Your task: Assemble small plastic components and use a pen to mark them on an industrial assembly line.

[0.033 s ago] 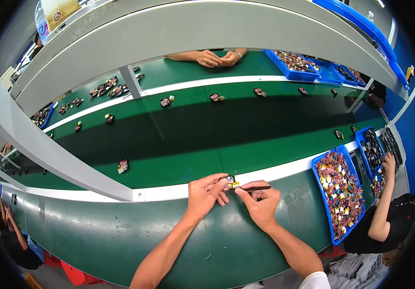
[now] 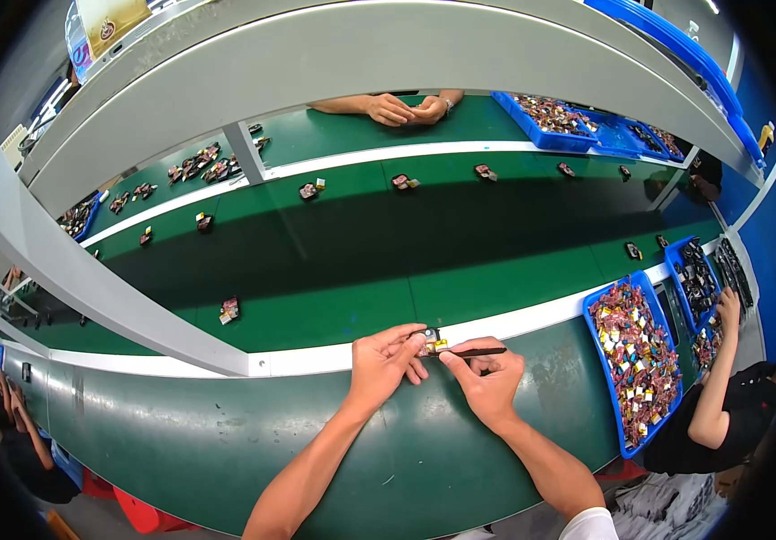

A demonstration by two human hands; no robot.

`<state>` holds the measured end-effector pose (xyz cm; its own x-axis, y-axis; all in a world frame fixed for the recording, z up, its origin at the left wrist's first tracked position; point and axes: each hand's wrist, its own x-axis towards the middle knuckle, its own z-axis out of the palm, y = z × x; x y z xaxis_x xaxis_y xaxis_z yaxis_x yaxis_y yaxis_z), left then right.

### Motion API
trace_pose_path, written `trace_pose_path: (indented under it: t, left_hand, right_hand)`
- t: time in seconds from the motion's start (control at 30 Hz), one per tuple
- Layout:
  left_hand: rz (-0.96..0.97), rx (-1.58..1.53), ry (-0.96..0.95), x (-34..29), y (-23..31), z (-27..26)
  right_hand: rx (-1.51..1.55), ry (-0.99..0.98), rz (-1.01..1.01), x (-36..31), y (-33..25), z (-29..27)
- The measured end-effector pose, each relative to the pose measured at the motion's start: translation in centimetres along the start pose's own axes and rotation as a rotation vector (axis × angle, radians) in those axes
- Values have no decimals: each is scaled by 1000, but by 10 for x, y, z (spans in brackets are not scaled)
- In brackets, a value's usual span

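Observation:
Close to the white rail at the table's near side, my left hand (image 2: 381, 362) pinches a small dark part (image 2: 432, 334) with a yellow-and-white piece on it. My fingers cover much of that part, so its exact kind does not show. From the right, my right hand (image 2: 489, 382) grips a slim black pen-shaped tool (image 2: 485, 352). The tool's tip reaches the edge of the small part, between both hands; I cannot tell whether it presses on it.
A blue tray (image 2: 623, 421) of small reddish parts with white and yellow tags stands to my right. Beyond the white rail (image 2: 316, 358), a green conveyor belt (image 2: 352, 315) carries spaced-out dark assemblies. A grey frame post (image 2: 127, 288) rises at left. Co-workers' hands show opposite and at right.

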<state>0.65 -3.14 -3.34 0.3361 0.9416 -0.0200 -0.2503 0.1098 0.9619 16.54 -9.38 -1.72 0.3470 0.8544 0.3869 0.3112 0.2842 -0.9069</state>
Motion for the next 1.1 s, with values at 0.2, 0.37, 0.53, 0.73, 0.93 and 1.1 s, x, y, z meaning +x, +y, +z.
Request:
trace_pose_path:
  t: [0.2, 0.37, 0.53, 0.73, 0.93, 1.1]
  left_hand:
    - [11, -10, -13, 0, -2, 0]
    - [-3, -15, -30, 3, -3, -4]
    - [-6, -28, -41, 4, -3, -6]
    - [-16, -18, -52, 3, -1, -6]
    - [-23, -15, -61, 3, 0, -5]
    - [-21, 21, -73, 3, -1, -7]
  right_hand:
    - [21, -23, 30, 1, -2, -2]
    - [85, -61, 91, 5, 5, -7]
    - [30, -110, 21, 6, 5, -8]
    - [-55, -106, -84, 6, 7, -9]
    - [-71, -106, -141, 6, 7, -9]
    - [-101, -136, -200, 8, 1, -10]
